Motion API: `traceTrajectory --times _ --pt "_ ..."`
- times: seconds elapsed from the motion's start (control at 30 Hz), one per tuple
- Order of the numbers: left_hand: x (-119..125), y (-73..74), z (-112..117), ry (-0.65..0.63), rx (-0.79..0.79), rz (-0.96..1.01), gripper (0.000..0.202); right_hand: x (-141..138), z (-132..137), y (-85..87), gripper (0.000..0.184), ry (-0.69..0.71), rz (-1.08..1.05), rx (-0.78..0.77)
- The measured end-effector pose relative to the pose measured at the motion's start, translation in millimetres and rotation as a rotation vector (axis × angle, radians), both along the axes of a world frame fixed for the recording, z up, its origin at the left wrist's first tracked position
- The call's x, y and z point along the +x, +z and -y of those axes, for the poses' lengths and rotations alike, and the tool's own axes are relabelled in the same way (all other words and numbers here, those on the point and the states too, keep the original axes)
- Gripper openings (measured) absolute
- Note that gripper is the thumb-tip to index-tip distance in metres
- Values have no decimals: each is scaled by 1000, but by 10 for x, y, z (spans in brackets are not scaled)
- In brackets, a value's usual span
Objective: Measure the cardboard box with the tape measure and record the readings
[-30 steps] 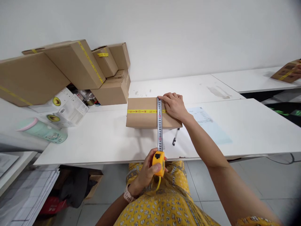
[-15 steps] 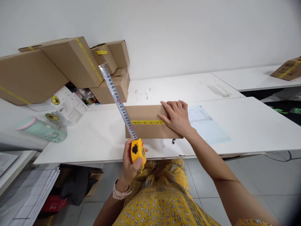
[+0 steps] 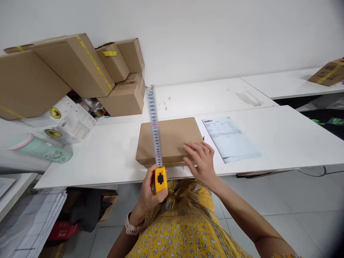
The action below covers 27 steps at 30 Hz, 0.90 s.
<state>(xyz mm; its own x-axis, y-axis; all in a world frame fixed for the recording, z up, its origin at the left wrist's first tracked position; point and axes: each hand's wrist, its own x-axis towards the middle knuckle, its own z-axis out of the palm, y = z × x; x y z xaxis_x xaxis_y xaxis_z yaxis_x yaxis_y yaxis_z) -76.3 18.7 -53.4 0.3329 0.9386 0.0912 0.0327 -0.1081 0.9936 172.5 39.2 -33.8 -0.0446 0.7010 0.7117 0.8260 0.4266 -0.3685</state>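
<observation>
Holding a tape measure (image 3: 161, 183) in my left fingers (image 3: 162, 195), I rest my right fingers (image 3: 193, 153), spread, on one cardboard box (image 3: 173, 135) (a printed sheet (image 3: 232, 141) lies beside it).

left hand (image 3: 149, 191): grips tape measure (image 3: 161, 180) | right hand (image 3: 203, 164): on carton (image 3: 174, 136) | printed sheet (image 3: 230, 139): near carton

Cardboard box (image 3: 176, 135), bluish sheet (image 3: 232, 141) on table (image 3: 285, 138)

A pale wall (image 3: 215, 39) backs the white counter (image 3: 282, 143), smudged toward the rear, above a floor (image 3: 276, 197) of grey tiles in soft light.
</observation>
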Motion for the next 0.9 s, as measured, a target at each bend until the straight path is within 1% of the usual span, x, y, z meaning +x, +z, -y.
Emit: traceTrajectory --times 0.07,0.13,0.2,0.27,0.33,0.37,0.43,0.5,0.57,0.6,0.67,0.73,0.8,0.87,0.9 --pt "-14 52 12 -132 82 -159 80 117 -65 201 43 9 -300 -29" --pt "3 123 27 -266 164 -308 82 270 -144 424 47 31 -631 -14" --pt "43 187 45 -383 206 -403 83 415 -194 616 51 52 -852 18" --pt "80 216 61 -467 201 -452 84 511 -187 741 47 68 -959 57" --pt "100 202 75 -499 159 -483 86 532 -124 785 38 83 -992 98" --pt "103 185 81 -490 127 -488 88 511 -79 779 36 93 -993 106" --pt "109 149 93 -421 62 -453 96 414 22 726 34 129 -967 81" --pt "128 142 106 -327 37 -369 107 262 121 643 32 201 -854 -12" --pt "164 176 116 -249 68 -275 110 92 209 559 28 275 -636 -97" --pt "184 206 117 -223 98 -238 109 16 246 520 26 297 -511 -105" --pt "209 281 100 -163 173 -192 104 -90 298 442 25 294 -321 -43" --pt "205 364 40 -73 298 -192 99 -108 300 336 27 202 -287 73" --pt "181 457 -82 69 490 -221 93 -32 232 168 27 17 -397 161" --pt "165 559 -270 235 698 -277 89 115 95 -76 25 -211 -576 180" --pt "168 609 -382 303 785 -318 88 203 10 -221 26 -296 -662 133"
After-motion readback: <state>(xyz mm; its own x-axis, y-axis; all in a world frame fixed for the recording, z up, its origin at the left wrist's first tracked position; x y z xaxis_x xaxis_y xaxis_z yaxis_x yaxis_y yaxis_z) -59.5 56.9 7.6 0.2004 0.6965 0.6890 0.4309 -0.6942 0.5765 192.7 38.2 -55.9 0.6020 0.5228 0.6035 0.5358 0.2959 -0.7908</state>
